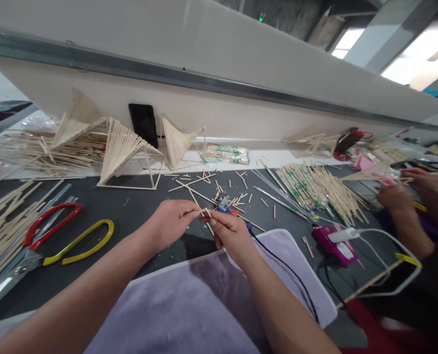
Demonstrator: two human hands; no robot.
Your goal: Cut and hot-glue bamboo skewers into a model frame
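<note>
At the frame's centre, your left hand point(170, 221) and right hand point(235, 237) each had its grip clamped on thin wooden sticks point(206, 213).

Looks like a craft workshop to me: scissors point(30, 256), wooden sticks point(338, 191) and stick models point(125, 150) crowd this long dark bench point(130, 209).
</note>
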